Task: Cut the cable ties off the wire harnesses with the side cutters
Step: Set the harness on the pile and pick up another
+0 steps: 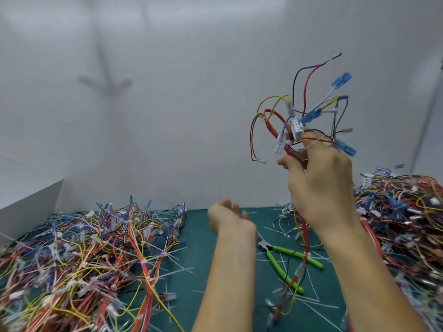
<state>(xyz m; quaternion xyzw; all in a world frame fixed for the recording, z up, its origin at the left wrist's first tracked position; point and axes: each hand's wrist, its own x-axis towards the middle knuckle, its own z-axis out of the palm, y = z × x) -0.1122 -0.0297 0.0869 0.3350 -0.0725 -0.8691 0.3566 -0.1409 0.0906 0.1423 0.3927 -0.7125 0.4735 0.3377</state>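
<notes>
Right hand (318, 185): raised, fingers curled round a wire harness (297, 125), wires fanning upward.
Left hand (229, 218): lower, fingers loosely spread, holding nothing.
Side cutters (279, 266): green-handled, lying on the worktop (199, 236) between the forearms.
Harness piles: left pile (84, 255), right pile (405, 212).

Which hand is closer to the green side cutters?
Left. The left hand is open, low beside the side cutters; the right hand is raised high above them, gripping a wire harness.
</notes>
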